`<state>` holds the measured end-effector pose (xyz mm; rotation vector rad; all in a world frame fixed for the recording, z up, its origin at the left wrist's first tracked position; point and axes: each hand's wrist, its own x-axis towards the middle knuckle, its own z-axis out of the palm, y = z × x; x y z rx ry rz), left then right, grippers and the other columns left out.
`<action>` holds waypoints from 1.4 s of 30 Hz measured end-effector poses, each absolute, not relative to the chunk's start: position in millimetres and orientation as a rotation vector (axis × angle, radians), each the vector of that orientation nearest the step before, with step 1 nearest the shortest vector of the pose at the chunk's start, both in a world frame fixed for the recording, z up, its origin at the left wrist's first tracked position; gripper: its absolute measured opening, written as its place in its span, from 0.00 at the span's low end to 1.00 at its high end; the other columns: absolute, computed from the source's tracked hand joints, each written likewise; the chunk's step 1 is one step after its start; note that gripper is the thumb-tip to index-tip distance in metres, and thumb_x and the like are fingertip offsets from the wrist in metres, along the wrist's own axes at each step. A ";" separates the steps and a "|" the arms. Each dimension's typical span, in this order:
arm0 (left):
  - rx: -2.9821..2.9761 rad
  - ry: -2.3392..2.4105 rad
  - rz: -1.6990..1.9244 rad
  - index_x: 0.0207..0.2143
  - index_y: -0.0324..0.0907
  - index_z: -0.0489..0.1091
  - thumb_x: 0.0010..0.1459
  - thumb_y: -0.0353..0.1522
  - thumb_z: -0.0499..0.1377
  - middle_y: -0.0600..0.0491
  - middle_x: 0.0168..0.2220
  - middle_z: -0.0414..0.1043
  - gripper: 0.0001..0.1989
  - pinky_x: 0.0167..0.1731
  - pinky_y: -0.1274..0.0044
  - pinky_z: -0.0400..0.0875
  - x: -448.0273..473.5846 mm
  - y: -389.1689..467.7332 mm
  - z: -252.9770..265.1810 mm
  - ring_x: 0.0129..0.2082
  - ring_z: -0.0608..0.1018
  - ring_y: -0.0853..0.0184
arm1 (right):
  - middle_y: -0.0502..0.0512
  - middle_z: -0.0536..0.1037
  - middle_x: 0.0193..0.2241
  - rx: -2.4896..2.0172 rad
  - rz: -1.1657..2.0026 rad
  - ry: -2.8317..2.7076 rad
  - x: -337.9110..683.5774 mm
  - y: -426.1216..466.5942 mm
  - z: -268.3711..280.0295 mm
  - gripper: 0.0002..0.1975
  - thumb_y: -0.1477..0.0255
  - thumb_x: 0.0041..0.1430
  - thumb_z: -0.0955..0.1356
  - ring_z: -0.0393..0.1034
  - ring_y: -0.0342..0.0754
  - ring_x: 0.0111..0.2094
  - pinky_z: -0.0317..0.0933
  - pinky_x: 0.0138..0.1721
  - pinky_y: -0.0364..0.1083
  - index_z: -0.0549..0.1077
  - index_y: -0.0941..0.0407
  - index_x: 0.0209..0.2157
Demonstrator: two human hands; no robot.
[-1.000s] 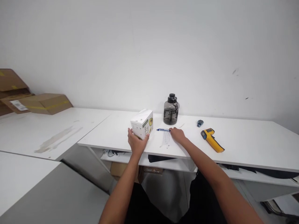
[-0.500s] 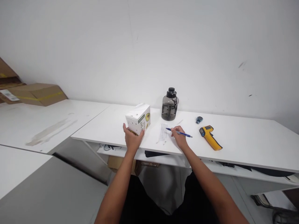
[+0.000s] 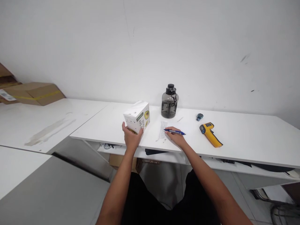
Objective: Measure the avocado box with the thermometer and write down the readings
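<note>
In my left hand [image 3: 132, 137] is a white box [image 3: 134, 118] printed with avocado pictures, gripped at its near end and tilted. My right hand [image 3: 175, 136] is closed around a blue pen [image 3: 177, 132], its tip over a patch of small handwriting [image 3: 162, 131] on the white surface. Whether that writing lies on a paper sheet or on the tabletop itself, I cannot tell. Behind the writing stands a dark, see-through water jug [image 3: 169, 104] with a black cap and strap.
To the right lie a yellow infrared thermometer [image 3: 211, 135] and a small dark blue object [image 3: 199, 117], perhaps a watch. Cardboard boxes [image 3: 37, 93] sit at the far left. A shelf [image 3: 173, 157] runs under the white table [image 3: 246, 137], against the wall.
My right hand has shifted slightly left, bringing the pen to the writing's lower part. The left hand still grips the box. The view has moved a little.
</note>
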<state>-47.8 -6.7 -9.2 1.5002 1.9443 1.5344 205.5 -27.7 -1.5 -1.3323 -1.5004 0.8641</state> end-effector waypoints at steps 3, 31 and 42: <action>1.498 1.944 1.530 0.68 0.45 0.35 0.47 0.43 0.67 0.41 0.59 0.64 0.56 0.52 0.65 0.70 -47.5 -7.4 -8.3 0.56 0.73 0.54 | 0.51 0.78 0.26 -1.383 0.795 -1.506 205.4 -25.7 -4.6 0.12 0.61 0.53 0.67 0.71 0.49 0.31 0.65 0.36 0.48 0.76 0.55 0.31; 1.529 1.908 1.576 0.65 0.45 0.45 0.46 0.44 0.68 0.40 0.62 0.61 0.50 0.56 0.64 0.67 -49.5 -4.3 -13.7 0.61 0.69 0.54 | 0.51 0.74 0.21 -1.465 0.803 -1.563 203.3 -24.4 -0.1 0.12 0.62 0.50 0.65 0.67 0.48 0.27 0.59 0.32 0.46 0.72 0.55 0.22; 1.515 1.950 1.550 0.64 0.45 0.48 0.45 0.45 0.68 0.41 0.62 0.61 0.48 0.57 0.64 0.66 -48.5 -4.6 -12.9 0.61 0.68 0.53 | 0.51 0.76 0.23 -1.453 0.767 -1.593 204.8 -21.8 -3.3 0.11 0.63 0.50 0.65 0.68 0.48 0.28 0.60 0.33 0.45 0.72 0.54 0.21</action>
